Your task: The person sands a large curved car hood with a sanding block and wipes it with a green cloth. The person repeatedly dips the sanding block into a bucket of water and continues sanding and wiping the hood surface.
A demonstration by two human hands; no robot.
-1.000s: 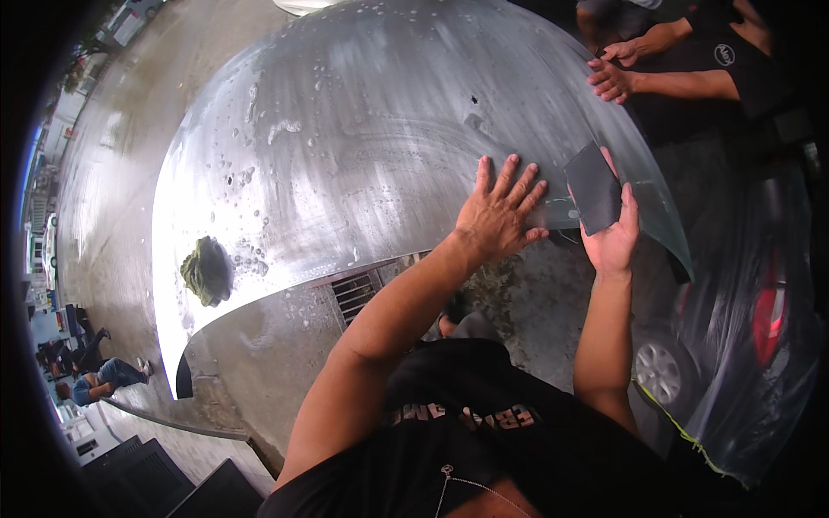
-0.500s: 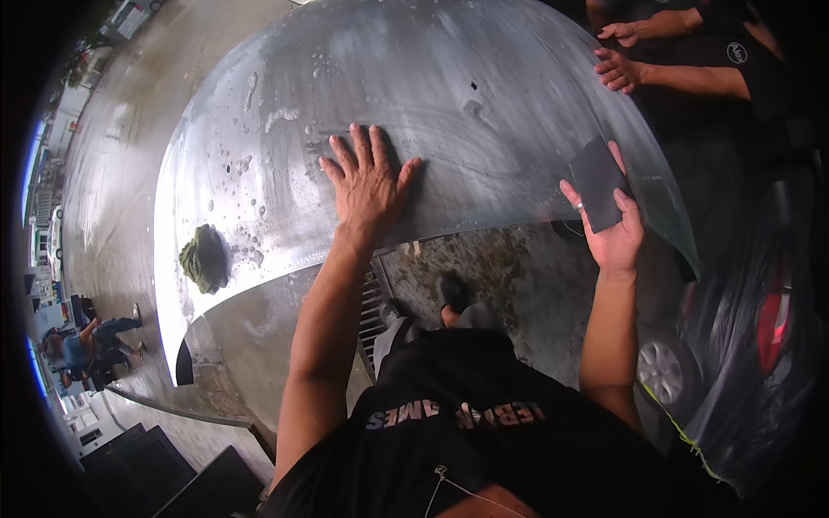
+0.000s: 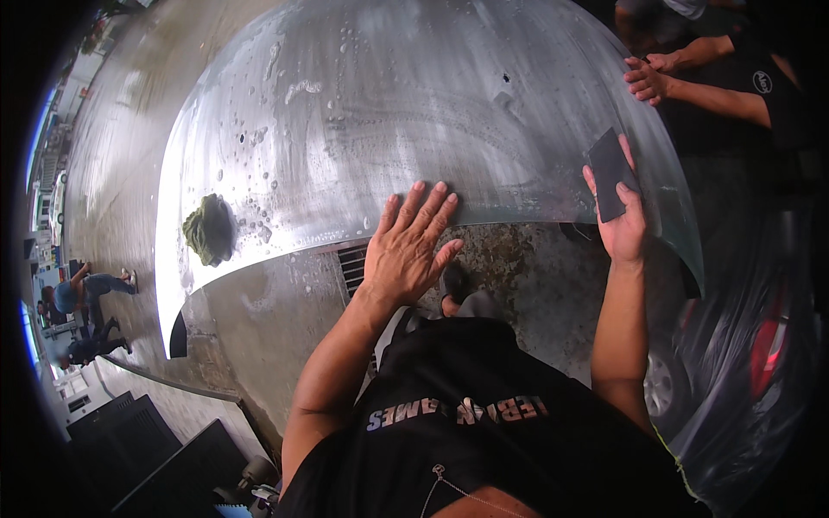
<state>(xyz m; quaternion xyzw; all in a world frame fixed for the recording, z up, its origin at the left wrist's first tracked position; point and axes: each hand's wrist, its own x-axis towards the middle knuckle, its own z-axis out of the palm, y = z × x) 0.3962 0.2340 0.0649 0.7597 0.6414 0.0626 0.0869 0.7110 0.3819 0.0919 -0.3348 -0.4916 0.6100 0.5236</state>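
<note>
The left hand (image 3: 408, 257) has shifted most: half a second ago it lay palm down across the middle of the wide, curved, silver-grey metal panel (image 3: 389, 95), and now it has drawn back, with its fingers over the panel's near edge and its palm outside it. Its grip is open, fingers loosely spread, with nothing seen in it; whether the fingertips touch the panel, I cannot tell.

The right hand (image 3: 629, 235) is much as before, turned palm up at the panel's near right corner. Its grip is closed, thumb over the front, on a dark grey, flat rectangular sheet (image 3: 610, 173), which stands tilted above the panel.

The crumpled olive-green cloth (image 3: 207, 230) has stayed on the panel's left end. Beyond the panel's right edge, a co-worker's hands (image 3: 649, 84), apart earlier, now overlap. The dark slotted metal grate (image 3: 351, 268) now shows to the left of the left hand, just outside the panel's near edge.
</note>
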